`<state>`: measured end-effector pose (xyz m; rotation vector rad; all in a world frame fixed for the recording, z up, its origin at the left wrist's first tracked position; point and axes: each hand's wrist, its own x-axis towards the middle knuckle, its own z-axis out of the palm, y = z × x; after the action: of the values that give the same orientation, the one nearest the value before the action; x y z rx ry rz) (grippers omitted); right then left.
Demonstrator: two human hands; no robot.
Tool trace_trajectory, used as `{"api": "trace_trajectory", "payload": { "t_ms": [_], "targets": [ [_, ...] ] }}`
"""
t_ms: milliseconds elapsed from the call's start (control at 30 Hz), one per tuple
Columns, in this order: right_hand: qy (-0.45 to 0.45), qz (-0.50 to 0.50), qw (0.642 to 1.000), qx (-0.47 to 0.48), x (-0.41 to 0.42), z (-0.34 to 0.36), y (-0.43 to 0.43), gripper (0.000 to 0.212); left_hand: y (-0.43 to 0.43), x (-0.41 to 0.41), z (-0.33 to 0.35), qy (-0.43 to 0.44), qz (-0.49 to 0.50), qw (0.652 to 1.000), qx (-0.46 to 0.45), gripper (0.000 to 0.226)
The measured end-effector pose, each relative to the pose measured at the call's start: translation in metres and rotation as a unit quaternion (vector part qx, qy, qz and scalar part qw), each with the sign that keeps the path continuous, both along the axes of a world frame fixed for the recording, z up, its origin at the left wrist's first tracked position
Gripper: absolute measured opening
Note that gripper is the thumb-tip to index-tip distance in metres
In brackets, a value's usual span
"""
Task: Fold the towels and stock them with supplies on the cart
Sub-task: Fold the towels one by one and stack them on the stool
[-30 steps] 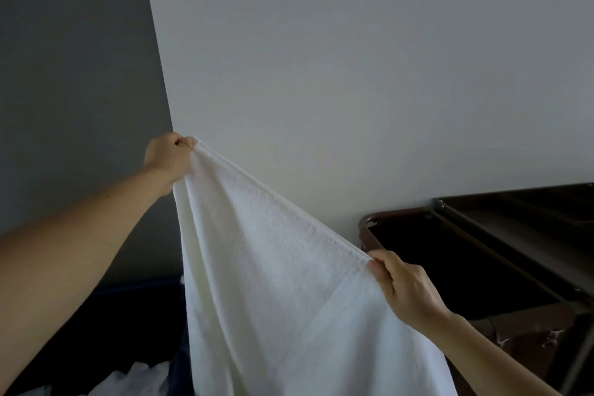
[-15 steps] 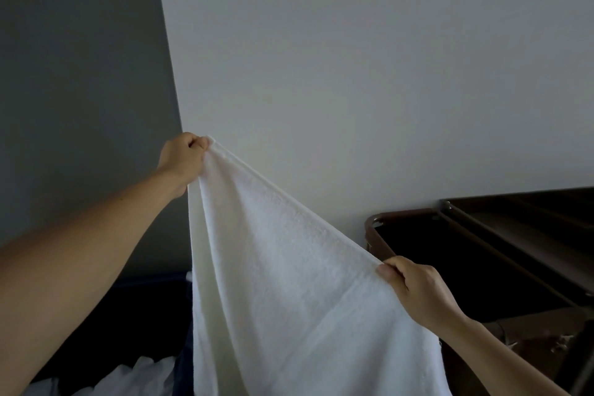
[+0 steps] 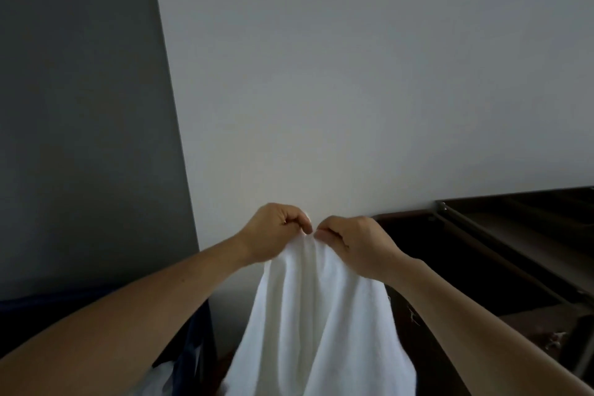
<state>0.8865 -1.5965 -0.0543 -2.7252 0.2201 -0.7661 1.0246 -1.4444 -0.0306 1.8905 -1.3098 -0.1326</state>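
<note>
Your left hand (image 3: pixel 273 231) and right hand (image 3: pixel 356 243) are knuckle to knuckle out in front of you, thumbs almost touching, each grip clamped on the top edge of the white towel (image 3: pixel 321 315). The towel hangs straight down from that shared pinch in soft vertical folds between your forearms and runs off the near edge of view. On the right the dark brown cart (image 3: pixel 514 241) stands against the pale wall (image 3: pixel 353 90), just beyond your right wrist. Near left, a dark blue hamper (image 3: pixel 196 341) holds white linen (image 3: pixel 157 376).
</note>
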Motion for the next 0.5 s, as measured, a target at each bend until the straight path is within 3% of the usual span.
{"api": "trace_trajectory", "payload": {
  "t_ms": [133,267,367,500],
  "targets": [
    [-0.023,0.003,0.998,0.064,0.002,0.005,0.001,0.022,0.012,0.001,0.002,0.044,-0.058,0.995,0.071,0.027],
    [-0.030,0.018,0.993,0.113,0.007,0.005,0.004,0.013,0.012,0.002,0.003,-0.059,-0.067,0.988,0.130,0.007],
    [-0.042,0.012,0.984,0.172,0.004,0.002,-0.001,0.012,0.012,0.014,0.009,-0.111,-0.023,0.989,0.090,0.024],
    [-0.021,-0.004,0.986,0.166,-0.009,-0.016,-0.018,0.005,0.016,0.042,0.031,-0.117,0.070,0.991,0.014,0.023]
  ]
}}
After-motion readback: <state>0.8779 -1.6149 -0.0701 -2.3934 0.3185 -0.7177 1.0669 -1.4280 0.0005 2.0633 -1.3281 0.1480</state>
